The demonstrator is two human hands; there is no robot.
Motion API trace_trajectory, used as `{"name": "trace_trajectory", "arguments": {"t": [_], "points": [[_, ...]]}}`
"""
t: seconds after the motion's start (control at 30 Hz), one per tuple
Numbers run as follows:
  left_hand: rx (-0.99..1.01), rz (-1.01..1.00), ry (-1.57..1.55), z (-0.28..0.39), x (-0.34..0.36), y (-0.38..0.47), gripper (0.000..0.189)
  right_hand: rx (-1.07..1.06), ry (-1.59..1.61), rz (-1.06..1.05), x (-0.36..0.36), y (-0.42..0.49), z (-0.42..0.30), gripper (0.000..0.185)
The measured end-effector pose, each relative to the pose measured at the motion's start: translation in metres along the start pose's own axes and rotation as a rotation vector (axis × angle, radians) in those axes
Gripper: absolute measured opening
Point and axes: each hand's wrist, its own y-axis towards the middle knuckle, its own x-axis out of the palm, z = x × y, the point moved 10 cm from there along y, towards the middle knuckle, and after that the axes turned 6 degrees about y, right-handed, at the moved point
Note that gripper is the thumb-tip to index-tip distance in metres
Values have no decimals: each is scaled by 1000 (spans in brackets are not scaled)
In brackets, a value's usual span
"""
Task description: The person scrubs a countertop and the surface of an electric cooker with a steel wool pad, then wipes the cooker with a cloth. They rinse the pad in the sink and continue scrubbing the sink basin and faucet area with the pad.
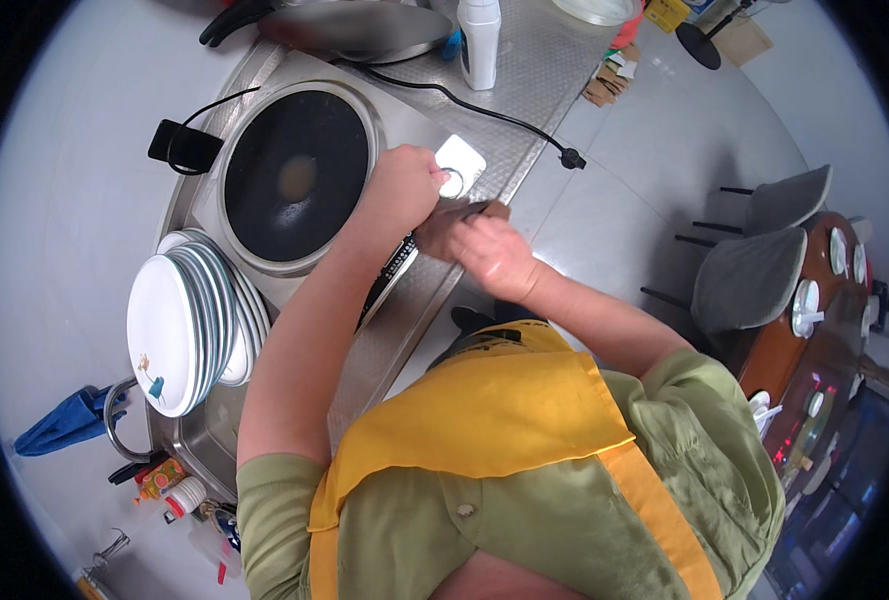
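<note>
My left hand [399,184] is curled over the cooktop's front corner, its fingertips at a silver ring on a bright white rounded panel [465,156]. Whether it grips anything is hidden. My right hand [493,251] holds a brown, cloth-like item [441,231], blurred, just below my left hand at the counter's front edge. Left of my hands is a round black cooking surface [294,127] with a silver rim and a brownish spot in its middle. It rests on a metal cooktop [407,112], whose black control strip [388,277] shows beneath my left forearm.
Stacked white plates [161,330] stand left, near the sink [212,435] and its curved faucet [114,427]. A black cord's plug [572,157] projects past the counter edge. Behind are a white bottle [480,45] and pan [354,30]. Grey chairs [748,277] stand right.
</note>
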Motion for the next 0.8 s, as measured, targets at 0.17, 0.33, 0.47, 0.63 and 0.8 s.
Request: {"name": "trace_trajectory", "arguments": {"t": [0.17,0.33,0.47,0.63,0.8], "points": [[-45,-136,103,1,5,4,21,79,-112,-92,31,30,-27,36],[-86,-297,310,10,1,11,23,226,-438,-306,48,64,-11,37],[-53,-354,417,17,-1,15,26,286,-444,-329,46,63,-13,39],[-54,-335,363,10,-3,12,24,224,-348,-224,23,29,-18,45],[-64,-303,321,11,-6,11,22,233,-249,-181,25,38,-12,49]]}}
